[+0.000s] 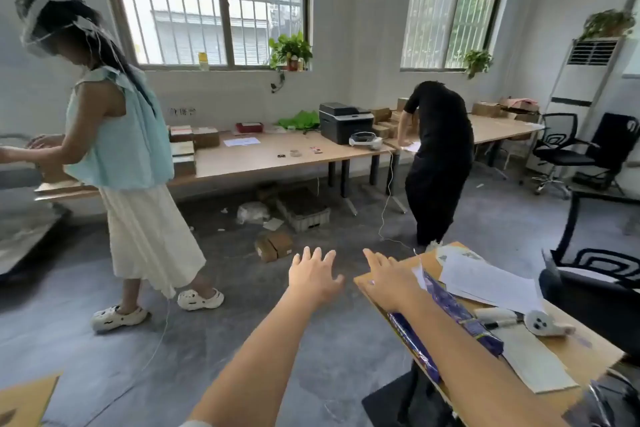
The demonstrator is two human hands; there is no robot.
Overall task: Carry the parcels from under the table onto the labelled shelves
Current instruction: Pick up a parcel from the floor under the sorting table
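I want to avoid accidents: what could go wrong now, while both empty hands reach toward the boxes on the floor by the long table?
1. A thin white cable hangs from the long table and trails across the floor near the cardboard boxes; a foot might catch it.
2. The person in the white skirt stands close to the path, so a collision seems possible.
3. The left hand and right hand are open and empty; the right arm passes over the blue package, which could be knocked off.

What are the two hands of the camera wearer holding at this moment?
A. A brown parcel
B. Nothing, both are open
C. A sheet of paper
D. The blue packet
B: the left hand and the right hand are stretched forward with spread fingers, both empty.
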